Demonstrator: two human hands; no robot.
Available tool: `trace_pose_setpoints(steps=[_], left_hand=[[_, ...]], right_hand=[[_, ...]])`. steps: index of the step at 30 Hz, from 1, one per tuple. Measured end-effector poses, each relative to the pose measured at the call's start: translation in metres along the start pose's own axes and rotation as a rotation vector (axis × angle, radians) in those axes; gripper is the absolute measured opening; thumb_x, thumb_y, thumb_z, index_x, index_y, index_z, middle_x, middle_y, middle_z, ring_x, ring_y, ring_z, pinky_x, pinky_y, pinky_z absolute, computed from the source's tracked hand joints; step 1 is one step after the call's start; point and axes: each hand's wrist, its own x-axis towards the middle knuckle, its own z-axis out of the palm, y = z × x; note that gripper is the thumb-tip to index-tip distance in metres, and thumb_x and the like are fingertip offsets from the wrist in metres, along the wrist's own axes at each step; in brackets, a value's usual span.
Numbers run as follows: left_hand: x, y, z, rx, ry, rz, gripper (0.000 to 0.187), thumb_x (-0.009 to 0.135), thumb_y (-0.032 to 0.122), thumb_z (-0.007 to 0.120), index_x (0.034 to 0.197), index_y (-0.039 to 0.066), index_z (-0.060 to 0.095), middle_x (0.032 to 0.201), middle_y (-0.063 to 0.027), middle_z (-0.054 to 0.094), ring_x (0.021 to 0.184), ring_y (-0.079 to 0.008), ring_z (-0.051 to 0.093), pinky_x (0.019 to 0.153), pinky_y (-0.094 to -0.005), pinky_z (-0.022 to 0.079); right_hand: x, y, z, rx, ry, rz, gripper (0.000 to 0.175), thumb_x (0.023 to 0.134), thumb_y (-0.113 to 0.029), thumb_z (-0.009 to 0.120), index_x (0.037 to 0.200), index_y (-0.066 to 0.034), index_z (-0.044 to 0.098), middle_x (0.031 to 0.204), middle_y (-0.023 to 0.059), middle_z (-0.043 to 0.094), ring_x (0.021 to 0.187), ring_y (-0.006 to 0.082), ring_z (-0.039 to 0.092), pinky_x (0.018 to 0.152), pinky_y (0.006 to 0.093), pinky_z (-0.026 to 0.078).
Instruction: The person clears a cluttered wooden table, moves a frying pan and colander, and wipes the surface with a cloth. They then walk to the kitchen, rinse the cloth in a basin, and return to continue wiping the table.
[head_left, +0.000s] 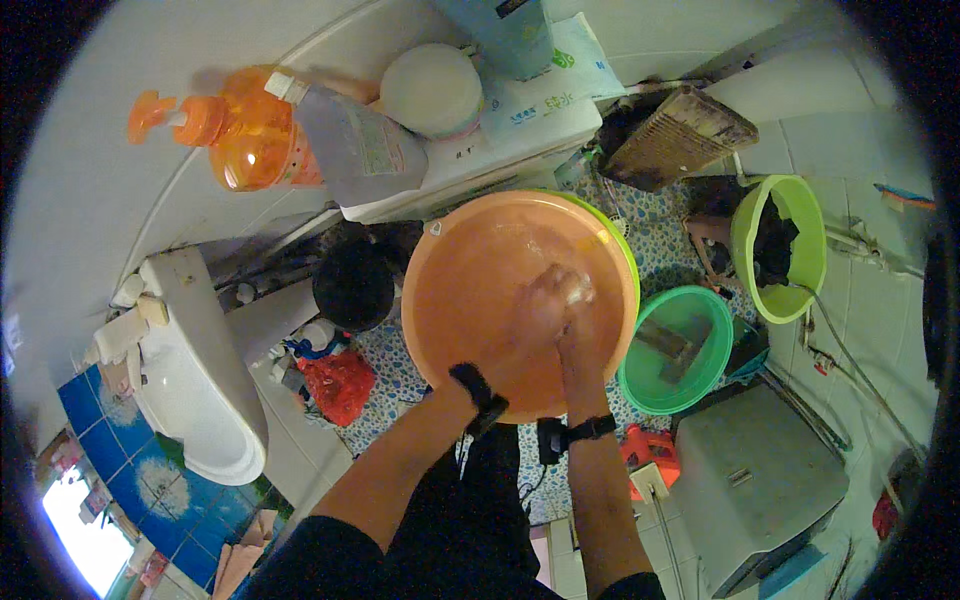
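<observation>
An orange plastic basin (450, 322) with water in it is before me, and both my arms reach down into it. Blurred by motion and water, my left hand (529, 319) lies close to my right hand (573, 304), right of the basin's middle. Wet highlights shine on the right hand. Whether either hand holds something small cannot be made out. A dark strap sits on each wrist. The yellow-green rim of another basin (628, 262) shows behind the orange basin's right edge.
A green basin (637, 382) stands right of the orange one, beside a grey lidded box (757, 480). A light green tub (816, 262) holds dark cloth. Bottles, including an orange pump bottle (251, 135), crowd the ledge above. At left are a white sink (225, 442) and a red plastic bag (337, 382).
</observation>
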Motion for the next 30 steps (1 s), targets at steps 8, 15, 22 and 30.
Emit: trace_pose_setpoints(steps=[8,15,22,30], left_hand=[[0.013,-0.075,-0.027,0.636,-0.009,-0.024,0.048,0.086,0.032,0.062,0.129,0.015,0.051,0.139,-0.0143,0.041,0.125,-0.0364,0.042,0.093,-0.0521,0.045],[-0.013,-0.055,-0.036,0.506,-0.073,-0.019,0.048,0.091,0.027,0.054,0.137,0.013,0.044,0.142,-0.0131,0.04,0.129,-0.0328,0.04,0.1,-0.0482,0.041],[-0.065,0.021,0.017,0.238,-0.013,0.047,0.048,0.093,0.025,0.052,0.139,0.011,0.041,0.14,-0.013,0.041,0.128,-0.0322,0.041,0.101,-0.0461,0.042],[0.006,-0.052,-0.023,0.615,0.018,0.036,0.049,0.095,0.022,0.049,0.141,0.01,0.037,0.139,-0.0128,0.043,0.127,-0.0315,0.043,0.103,-0.0438,0.043]], right_hand=[[0.039,0.007,-0.01,-0.814,0.058,-0.595,0.052,0.096,-0.038,0.053,0.136,-0.009,0.038,0.136,0.0099,0.044,0.117,0.0235,0.049,0.087,0.0391,0.049],[-0.014,-0.041,0.029,-0.136,-0.144,-0.095,0.046,0.096,-0.034,0.053,0.131,-0.0048,0.045,0.129,0.0114,0.05,0.113,0.0256,0.051,0.094,0.0383,0.047],[-0.064,-0.05,0.052,0.266,-0.22,0.093,0.035,0.097,-0.027,0.051,0.122,-0.0027,0.054,0.12,0.0099,0.057,0.106,0.0241,0.054,0.093,0.036,0.047],[-0.003,-0.027,0.018,-0.563,-0.036,-0.117,0.041,0.1,-0.026,0.045,0.133,-0.0011,0.044,0.131,0.0139,0.05,0.117,0.0239,0.049,0.099,0.0331,0.041]])
